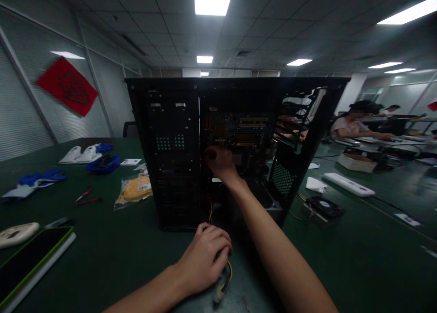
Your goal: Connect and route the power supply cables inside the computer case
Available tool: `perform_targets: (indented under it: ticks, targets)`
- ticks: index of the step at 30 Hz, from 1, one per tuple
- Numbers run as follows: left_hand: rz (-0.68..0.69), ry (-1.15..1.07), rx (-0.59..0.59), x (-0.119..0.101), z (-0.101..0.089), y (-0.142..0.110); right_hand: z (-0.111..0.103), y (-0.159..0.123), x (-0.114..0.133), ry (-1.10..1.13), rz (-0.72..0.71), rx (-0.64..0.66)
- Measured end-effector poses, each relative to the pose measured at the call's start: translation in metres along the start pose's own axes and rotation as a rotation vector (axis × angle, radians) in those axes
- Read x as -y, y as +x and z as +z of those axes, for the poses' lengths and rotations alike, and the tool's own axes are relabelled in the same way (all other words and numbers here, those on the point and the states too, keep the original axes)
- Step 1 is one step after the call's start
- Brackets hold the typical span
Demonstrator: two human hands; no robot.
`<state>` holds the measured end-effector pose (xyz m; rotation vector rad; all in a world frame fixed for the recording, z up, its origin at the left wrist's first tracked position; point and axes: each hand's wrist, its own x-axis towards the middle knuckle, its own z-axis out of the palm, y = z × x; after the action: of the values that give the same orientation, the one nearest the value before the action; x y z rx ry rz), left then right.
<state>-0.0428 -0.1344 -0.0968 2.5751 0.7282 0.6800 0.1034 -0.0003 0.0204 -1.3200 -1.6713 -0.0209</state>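
An open black computer case (177, 167) stands upright on the green table (112, 253), with a motherboard (239, 130) showing deep inside. My right hand (220, 163) reaches into the case in front of the motherboard, fingers curled; what they hold is too dark to make out. At the case's front edge my left hand (205, 260) rests closed on a bundle of yellow and black wires (225, 281) with a white connector at the end.
To the left lie a bagged yellow item (134, 190), red-handled pliers (87, 198), blue gloves (41, 178), a blue tray (102, 163) and a tablet (29, 260). A cooling fan (324, 208) and a white strip (348, 184) lie at right. People sit at the far right.
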Motion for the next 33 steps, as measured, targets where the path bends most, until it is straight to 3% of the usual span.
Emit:
perform_targets:
  ticks: [14, 20, 23, 27, 33]
  targets:
    - [-0.002, 0.019, 0.017, -0.002, -0.001, 0.003, -0.001, -0.001, -0.001, -0.041, 0.158, -0.022]
    - [-0.005, 0.013, 0.016, -0.002, -0.002, 0.001, -0.032, 0.004, -0.001, 0.042, -0.024, -0.106]
    - [0.002, 0.008, 0.017, -0.003, -0.003, 0.002, -0.040, 0.002, 0.002, 0.018, -0.189, -0.059]
    - [0.003, 0.013, 0.013, -0.002, -0.002, 0.003, -0.030, -0.007, 0.005, -0.191, -0.368, 0.109]
    - [-0.004, 0.006, 0.011, -0.001, -0.002, 0.002, -0.019, -0.018, 0.009, -0.335, -0.360, 0.186]
